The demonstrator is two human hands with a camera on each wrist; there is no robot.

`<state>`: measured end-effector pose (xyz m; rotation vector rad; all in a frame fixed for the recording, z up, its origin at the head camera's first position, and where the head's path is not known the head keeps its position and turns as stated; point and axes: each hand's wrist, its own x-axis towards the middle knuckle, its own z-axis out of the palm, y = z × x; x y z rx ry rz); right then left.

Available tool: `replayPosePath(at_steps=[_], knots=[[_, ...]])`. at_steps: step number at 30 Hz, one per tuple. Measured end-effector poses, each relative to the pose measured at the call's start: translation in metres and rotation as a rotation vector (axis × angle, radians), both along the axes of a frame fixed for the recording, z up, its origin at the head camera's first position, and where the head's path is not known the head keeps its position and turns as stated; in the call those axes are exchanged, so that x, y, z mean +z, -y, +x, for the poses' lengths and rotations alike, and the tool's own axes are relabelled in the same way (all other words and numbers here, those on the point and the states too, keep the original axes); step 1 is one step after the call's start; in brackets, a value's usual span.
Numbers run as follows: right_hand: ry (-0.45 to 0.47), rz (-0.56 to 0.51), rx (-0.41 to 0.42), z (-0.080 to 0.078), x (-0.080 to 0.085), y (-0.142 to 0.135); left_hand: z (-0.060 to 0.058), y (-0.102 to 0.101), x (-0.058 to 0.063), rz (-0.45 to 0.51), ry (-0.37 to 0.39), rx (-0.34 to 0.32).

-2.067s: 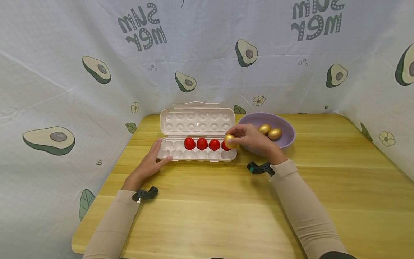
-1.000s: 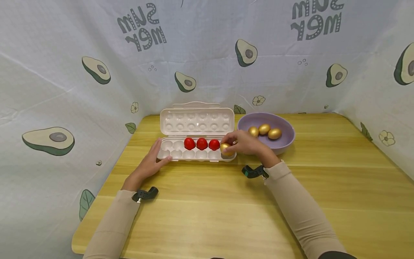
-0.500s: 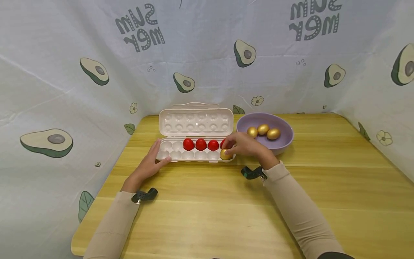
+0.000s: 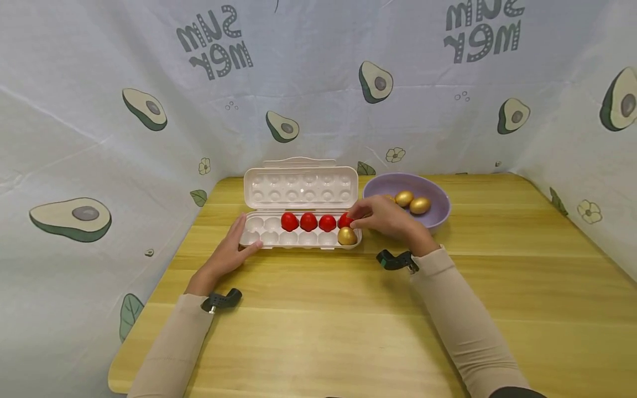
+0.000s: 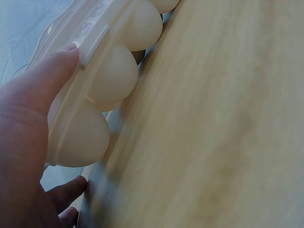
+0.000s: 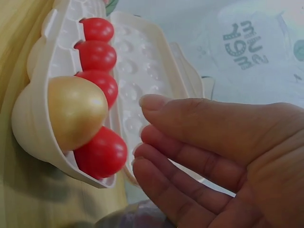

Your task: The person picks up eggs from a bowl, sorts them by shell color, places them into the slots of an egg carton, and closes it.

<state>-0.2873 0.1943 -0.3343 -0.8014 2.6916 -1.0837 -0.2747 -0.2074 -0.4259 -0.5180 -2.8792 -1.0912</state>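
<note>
An off-white plastic egg box (image 4: 307, 239) lies with its lid tipped back. Red eggs (image 4: 308, 222) fill several cups of the back row. One gold egg (image 4: 346, 236) sits in the rightmost front cup. My left hand (image 4: 230, 253) holds the left end of the box; in the left wrist view its thumb (image 5: 54, 73) lies on the front rim. Beside the right end hovers my right hand (image 4: 384, 215), nothing between its fingers. In the right wrist view the relaxed right hand (image 6: 237, 137) is apart from the gold egg (image 6: 78, 114).
A purple bowl (image 4: 440, 214) stands right of the egg box with gold eggs (image 4: 419, 205) in it, one partly hidden behind my right hand. The wooden table (image 4: 308, 331) backs onto a white cloth (image 4: 323, 72) printed with avocados.
The gold egg was lowered from above the back row into the rightmost front cup and let go. My right hand has drawn back slightly to the right. The left hand stays put.
</note>
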Motion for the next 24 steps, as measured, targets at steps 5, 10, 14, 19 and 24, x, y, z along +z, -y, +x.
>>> replayPosePath(at_steps=[5, 10, 14, 19, 24], knots=[[-0.017, -0.022, -0.102, 0.0, 0.005, -0.007, 0.0, 0.001, 0.001, -0.006, -0.009, -0.005], [-0.097, -0.042, -0.176, -0.008, 0.006, -0.019, 0.0, 0.0, 0.002, -0.002, -0.004, -0.009], [-0.143, -0.071, -0.243, -0.015, 0.006, -0.029, 0.001, 0.0, 0.002, -0.001, -0.002, -0.005], [-0.131, -0.094, -0.351, -0.019, 0.001, -0.04, 0.001, -0.001, 0.002, -0.005, 0.006, 0.001], [-0.129, -0.127, -0.432, -0.024, -0.004, -0.047, 0.001, -0.001, 0.002, -0.006, 0.012, 0.005]])
